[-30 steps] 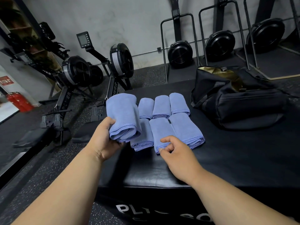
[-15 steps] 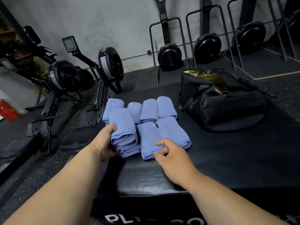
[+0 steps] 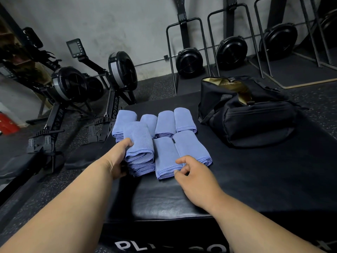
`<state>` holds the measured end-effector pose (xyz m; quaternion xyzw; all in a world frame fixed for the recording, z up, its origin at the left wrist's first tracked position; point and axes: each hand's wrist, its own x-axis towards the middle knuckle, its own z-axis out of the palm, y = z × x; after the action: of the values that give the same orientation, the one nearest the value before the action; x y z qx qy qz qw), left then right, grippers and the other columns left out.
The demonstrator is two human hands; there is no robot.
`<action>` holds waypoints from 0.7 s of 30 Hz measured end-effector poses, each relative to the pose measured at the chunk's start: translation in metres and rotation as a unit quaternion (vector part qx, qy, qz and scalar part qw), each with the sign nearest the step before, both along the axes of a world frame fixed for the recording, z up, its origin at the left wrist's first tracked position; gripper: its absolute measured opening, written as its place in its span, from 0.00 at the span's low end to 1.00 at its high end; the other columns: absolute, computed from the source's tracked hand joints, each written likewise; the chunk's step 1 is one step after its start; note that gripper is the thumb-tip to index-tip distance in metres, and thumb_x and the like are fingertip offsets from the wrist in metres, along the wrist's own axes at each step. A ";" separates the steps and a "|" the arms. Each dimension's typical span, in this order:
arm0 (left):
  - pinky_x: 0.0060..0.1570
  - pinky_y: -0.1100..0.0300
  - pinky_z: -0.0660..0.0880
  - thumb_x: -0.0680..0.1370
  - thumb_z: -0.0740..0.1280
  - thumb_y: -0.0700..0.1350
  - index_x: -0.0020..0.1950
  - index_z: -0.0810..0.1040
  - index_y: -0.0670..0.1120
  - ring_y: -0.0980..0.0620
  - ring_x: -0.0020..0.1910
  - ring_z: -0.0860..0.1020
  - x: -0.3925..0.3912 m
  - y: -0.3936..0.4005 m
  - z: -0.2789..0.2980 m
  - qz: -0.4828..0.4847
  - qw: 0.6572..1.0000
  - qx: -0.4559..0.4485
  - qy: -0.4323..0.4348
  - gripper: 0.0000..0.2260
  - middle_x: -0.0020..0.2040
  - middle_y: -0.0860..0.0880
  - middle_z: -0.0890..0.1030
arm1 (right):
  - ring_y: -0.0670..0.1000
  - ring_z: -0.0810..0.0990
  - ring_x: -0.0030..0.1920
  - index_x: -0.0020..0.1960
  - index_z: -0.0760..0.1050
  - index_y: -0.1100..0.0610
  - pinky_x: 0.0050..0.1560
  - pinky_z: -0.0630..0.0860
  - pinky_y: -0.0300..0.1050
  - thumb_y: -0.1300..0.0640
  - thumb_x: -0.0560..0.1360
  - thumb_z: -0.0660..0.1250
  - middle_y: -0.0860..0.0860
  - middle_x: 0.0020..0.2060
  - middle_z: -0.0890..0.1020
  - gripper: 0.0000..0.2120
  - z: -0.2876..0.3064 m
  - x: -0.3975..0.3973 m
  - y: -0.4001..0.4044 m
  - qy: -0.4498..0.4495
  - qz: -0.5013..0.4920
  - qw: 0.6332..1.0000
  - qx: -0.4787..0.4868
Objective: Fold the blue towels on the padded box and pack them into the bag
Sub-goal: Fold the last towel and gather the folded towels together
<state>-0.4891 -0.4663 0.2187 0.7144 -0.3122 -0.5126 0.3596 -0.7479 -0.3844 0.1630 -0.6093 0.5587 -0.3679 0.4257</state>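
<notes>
Folding appears complete; packing is not begun. Right hand (image 3: 196, 175) pinches the near edge of one folded towel (image 3: 165, 157). Left hand (image 3: 118, 158) grips a stacked towel (image 3: 139, 141). Eight blue towels are countable on the padded box (image 3: 255, 179). Beyond the fingers, one open bag (image 3: 251, 117), no towel visible inside.

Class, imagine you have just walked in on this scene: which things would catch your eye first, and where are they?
The folded blue towels stand out, laid in rows on the black padded box. The left hand grips a folded towel stacked at the rows' left end, while the right hand pinches the near edge of another. To the right sits an open black bag with a tan lining.
</notes>
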 end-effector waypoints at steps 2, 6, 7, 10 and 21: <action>0.53 0.51 0.77 0.73 0.67 0.56 0.51 0.82 0.48 0.43 0.47 0.83 0.001 0.001 0.000 -0.003 1.000 0.002 0.001 0.14 0.43 0.45 0.87 | 0.42 0.81 0.39 0.61 0.76 0.41 0.43 0.73 0.36 0.48 0.79 0.68 0.44 0.42 0.84 0.11 0.000 0.000 0.001 0.005 0.001 1.000 -0.001; 0.57 0.49 0.79 0.75 0.67 0.55 0.56 0.83 0.47 0.42 0.49 0.85 0.000 0.003 0.003 -0.023 0.999 0.015 0.018 0.16 0.49 0.43 0.88 | 0.42 0.81 0.41 0.61 0.76 0.40 0.45 0.75 0.36 0.48 0.78 0.68 0.43 0.42 0.83 0.12 -0.001 0.002 0.002 0.016 0.007 1.000 -0.001; 0.57 0.49 0.79 0.75 0.67 0.54 0.57 0.83 0.47 0.42 0.49 0.85 0.000 0.003 0.003 -0.027 0.999 0.015 0.022 0.16 0.50 0.43 0.88 | 0.42 0.81 0.41 0.61 0.76 0.40 0.45 0.74 0.36 0.48 0.78 0.68 0.43 0.42 0.83 0.12 -0.001 0.002 0.002 0.018 0.006 1.000 -0.002; 0.49 0.52 0.81 0.76 0.67 0.53 0.58 0.82 0.48 0.43 0.46 0.86 -0.004 0.003 0.004 -0.030 0.999 0.010 0.034 0.15 0.49 0.44 0.88 | 0.42 0.80 0.41 0.61 0.76 0.40 0.45 0.74 0.35 0.48 0.78 0.68 0.43 0.42 0.83 0.12 -0.001 0.005 0.002 0.017 0.006 1.000 -0.001; 0.51 0.52 0.81 0.73 0.68 0.49 0.51 0.81 0.49 0.43 0.44 0.84 -0.014 0.001 0.007 -0.047 0.998 -0.013 0.041 0.09 0.46 0.45 0.85 | 0.42 0.80 0.41 0.61 0.76 0.41 0.46 0.73 0.35 0.49 0.78 0.68 0.44 0.42 0.83 0.12 -0.001 0.013 0.001 0.023 0.011 1.000 -0.003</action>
<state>-0.5032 -0.4648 0.2256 0.6727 -0.3366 -0.5540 0.3569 -0.7352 -0.3832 0.1616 -0.6251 0.5605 -0.3510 0.4146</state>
